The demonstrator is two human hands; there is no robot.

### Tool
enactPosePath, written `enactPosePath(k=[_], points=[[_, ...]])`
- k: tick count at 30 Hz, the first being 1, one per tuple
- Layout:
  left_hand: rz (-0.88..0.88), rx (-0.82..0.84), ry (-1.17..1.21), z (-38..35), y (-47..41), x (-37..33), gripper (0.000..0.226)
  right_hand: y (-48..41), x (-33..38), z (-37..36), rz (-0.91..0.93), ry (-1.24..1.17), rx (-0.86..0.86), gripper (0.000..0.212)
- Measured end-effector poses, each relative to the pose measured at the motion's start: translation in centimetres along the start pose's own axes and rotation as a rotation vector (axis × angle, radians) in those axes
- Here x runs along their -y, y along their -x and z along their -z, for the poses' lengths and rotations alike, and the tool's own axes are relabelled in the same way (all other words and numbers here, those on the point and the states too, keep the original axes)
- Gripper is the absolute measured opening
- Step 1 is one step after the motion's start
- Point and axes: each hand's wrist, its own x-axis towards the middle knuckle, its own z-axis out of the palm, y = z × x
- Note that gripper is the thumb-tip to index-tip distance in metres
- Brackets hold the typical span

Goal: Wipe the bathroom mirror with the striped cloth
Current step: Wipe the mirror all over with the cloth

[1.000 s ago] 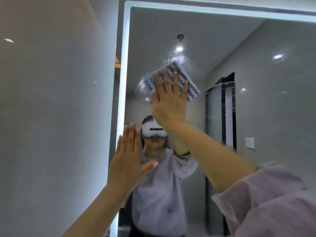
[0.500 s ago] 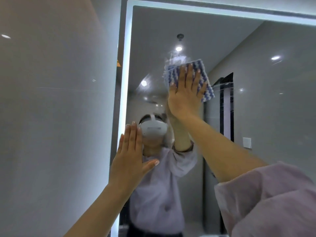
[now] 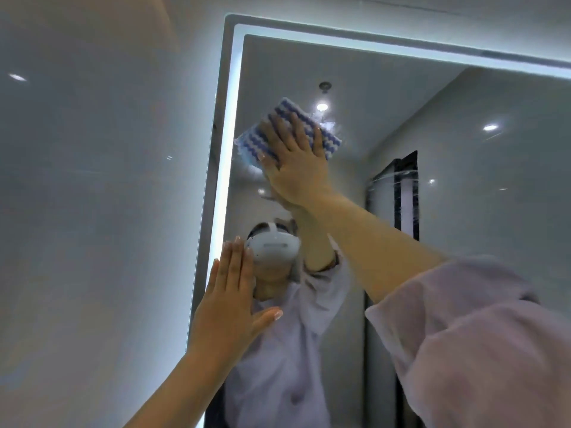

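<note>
Striped cloth (image 3: 290, 131) moved left | right hand (image 3: 298, 163) flat, pressing it | left hand (image 3: 230, 307) open on mirror (image 3: 432, 180)

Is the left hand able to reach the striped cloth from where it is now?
Probably yes: the left hand lies flat on the mirror below the striped cloth, with only bare glass between them.

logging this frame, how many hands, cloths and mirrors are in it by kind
hands: 2, left hand flat on the glass, right hand pressing the cloth
striped cloth: 1
mirror: 1
total: 4
</note>
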Motion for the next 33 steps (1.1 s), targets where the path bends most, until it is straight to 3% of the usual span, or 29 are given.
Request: enactPosePath(k=[5,7,9,13,18,20,23,25,27,33], points=[[0.013,0.011,0.004,-0.1,0.2,0.0,0.106,0.3,-2.6,0.2,-0.457,-0.086,-0.075,0.06],[0.02,0.014,-0.001,-0.2,0.3,0.0,0.106,1.1,-1.9,-0.2,-0.518,-0.091,-0.08,0.06],[0.012,0.01,-0.005,-0.2,0.2,-0.1,0.106,2.2,-0.6,-0.6,-0.419,-0.07,-0.081,0.058],[-0.003,0.015,0.001,-0.2,0.1,-0.1,0.107,3.7,0.9,-1.1,-0.007,-0.031,0.005,0.055],[0.01,0.033,0.017,-0.2,0.0,0.2,0.107,1.8,-1.6,0.2,0.149,0.043,0.045,0.054],[0.018,0.045,-0.009,-0.1,0.1,0.2,0.107,1.0,-3.6,0.9,-0.025,-0.011,0.008,0.055],[0.021,0.036,0.007,0.0,0.1,0.1,0.107,1.3,-5.2,1.0,-0.477,-0.104,-0.058,0.057],[0.023,0.036,0.017,0.0,0.1,0.0,0.106,2.0,-4.2,0.4,-0.591,-0.099,-0.081,0.057],[0.027,0.026,0.018,0.0,0.1,-0.1,0.106,3.0,-2.3,-0.2,-0.495,-0.074,-0.098,0.056],[0.01,0.016,0.008,0.0,0.0,-0.3,0.108,7.8,1.1,-1.6,0.155,0.009,0.029,0.054]])
